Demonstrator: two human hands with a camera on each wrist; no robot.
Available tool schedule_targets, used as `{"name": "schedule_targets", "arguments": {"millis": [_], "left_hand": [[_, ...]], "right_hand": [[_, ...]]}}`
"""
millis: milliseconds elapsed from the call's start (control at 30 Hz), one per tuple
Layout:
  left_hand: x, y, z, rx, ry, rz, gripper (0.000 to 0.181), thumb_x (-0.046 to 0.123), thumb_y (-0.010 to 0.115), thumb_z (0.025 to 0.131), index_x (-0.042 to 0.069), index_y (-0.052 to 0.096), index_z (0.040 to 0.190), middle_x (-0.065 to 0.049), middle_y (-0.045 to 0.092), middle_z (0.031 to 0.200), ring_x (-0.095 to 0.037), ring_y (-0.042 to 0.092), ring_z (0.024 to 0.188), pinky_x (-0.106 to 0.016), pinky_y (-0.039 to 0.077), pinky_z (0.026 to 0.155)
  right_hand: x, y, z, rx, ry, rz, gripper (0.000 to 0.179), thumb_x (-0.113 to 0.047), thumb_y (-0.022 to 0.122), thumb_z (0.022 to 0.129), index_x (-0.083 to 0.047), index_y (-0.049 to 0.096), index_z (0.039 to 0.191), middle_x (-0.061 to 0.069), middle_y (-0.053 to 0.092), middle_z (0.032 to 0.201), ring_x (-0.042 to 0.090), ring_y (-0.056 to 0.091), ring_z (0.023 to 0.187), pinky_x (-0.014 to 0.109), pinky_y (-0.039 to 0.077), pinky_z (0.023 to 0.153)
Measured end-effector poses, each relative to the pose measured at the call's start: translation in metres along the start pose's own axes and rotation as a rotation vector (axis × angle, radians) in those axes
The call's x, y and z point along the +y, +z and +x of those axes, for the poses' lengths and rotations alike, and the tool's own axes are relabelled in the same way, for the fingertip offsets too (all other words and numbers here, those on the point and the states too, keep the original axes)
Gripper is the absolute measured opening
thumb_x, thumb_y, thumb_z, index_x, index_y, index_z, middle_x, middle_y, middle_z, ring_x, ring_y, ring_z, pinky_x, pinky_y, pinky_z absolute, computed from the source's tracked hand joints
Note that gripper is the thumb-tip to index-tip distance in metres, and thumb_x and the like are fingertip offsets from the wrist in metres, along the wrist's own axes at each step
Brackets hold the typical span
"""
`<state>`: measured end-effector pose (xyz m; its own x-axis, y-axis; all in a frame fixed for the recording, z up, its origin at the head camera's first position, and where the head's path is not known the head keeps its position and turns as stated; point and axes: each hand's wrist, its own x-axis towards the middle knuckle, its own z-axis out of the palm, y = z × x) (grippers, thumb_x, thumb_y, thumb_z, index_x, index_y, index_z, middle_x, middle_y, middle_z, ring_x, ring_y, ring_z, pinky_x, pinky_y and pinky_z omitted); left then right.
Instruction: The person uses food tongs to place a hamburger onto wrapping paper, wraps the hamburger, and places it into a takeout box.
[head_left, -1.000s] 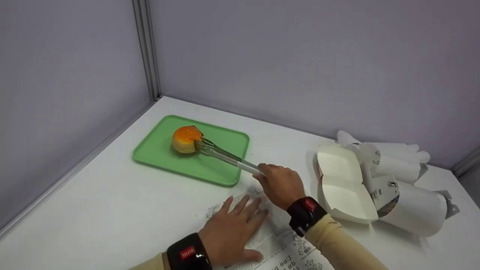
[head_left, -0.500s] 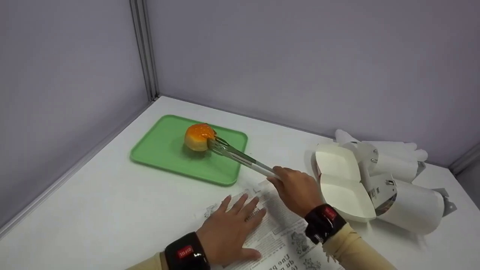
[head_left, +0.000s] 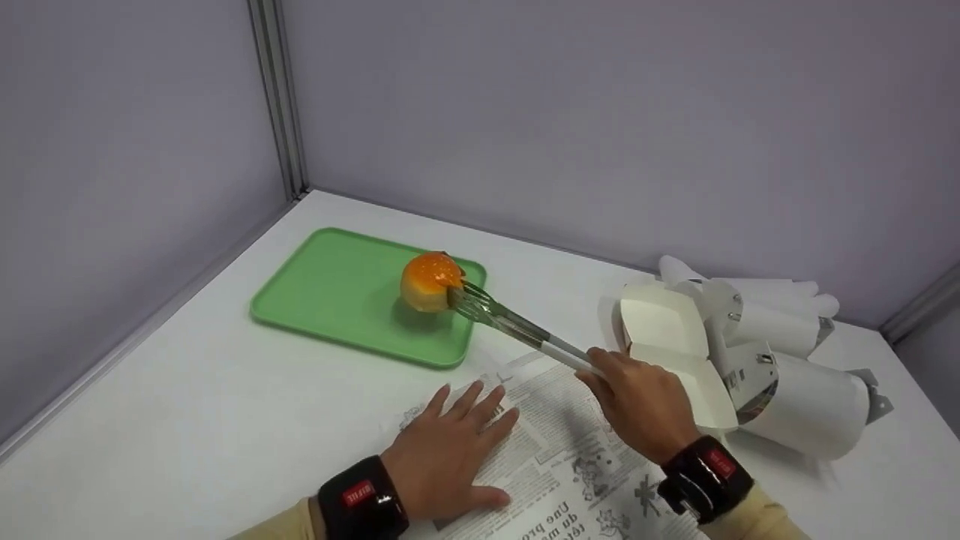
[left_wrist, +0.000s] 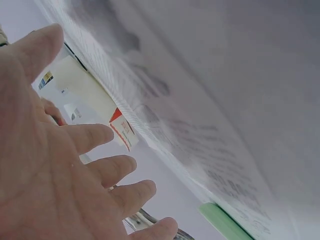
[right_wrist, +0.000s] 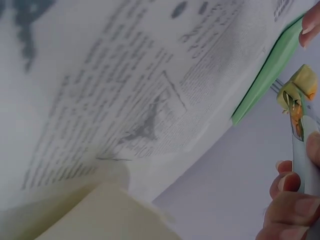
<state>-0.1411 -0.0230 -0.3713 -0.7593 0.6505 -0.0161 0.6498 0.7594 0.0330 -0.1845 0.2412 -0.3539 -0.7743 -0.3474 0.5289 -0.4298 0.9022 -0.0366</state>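
Lying nearest on the bench (head_left: 225,420) is a printed newspaper (head_left: 555,472), with the left hand (head_left: 442,465) over it, fingers straight and spread apart (whether they press on the sheet, I cannot tell). Beyond, the right hand (head_left: 645,405) has its fingers clamped round the handles of the tongs (head_left: 551,345). Partly behind that hand stands an open white box (head_left: 664,319), beside some white bundles (head_left: 806,409). Farther off, the tongs pinch the burger (head_left: 429,281), which seems to hang above the right end of the green tray (head_left: 337,277), well apart from the box. As I judge it, picking up is done; setting the burger down is left.
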Motion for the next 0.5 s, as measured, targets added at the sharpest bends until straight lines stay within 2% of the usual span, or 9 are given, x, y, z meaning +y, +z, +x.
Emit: {"name": "schedule_targets", "arguments": {"millis": [333,500], "left_hand": [[-0.007,-0.001,0.0,0.004,-0.005,-0.019,0.089,0.072,0.055,0.09,0.023,0.032,0.16,-0.006,0.026,0.168,-0.031,0.028,0.155,-0.058,0.028,0.122],[-0.012,-0.003,-0.002,-0.006,-0.01,-0.045,0.089,0.071,0.056,0.09,0.022,0.032,0.16,-0.006,0.025,0.169,-0.031,0.026,0.155,-0.058,0.027,0.122]], "right_hand": [[0.019,-0.021,-0.028,0.012,0.004,-0.043,0.023,-0.021,0.077,0.089,-0.012,0.07,0.11,-0.003,0.07,0.076,0.01,0.06,0.056,0.027,0.043,0.047],[0.029,-0.029,-0.043,0.037,-0.037,-0.061,0.025,-0.017,0.079,0.087,-0.011,0.069,0.108,-0.007,0.065,0.072,0.003,0.05,0.051,0.02,0.037,0.046]]}}
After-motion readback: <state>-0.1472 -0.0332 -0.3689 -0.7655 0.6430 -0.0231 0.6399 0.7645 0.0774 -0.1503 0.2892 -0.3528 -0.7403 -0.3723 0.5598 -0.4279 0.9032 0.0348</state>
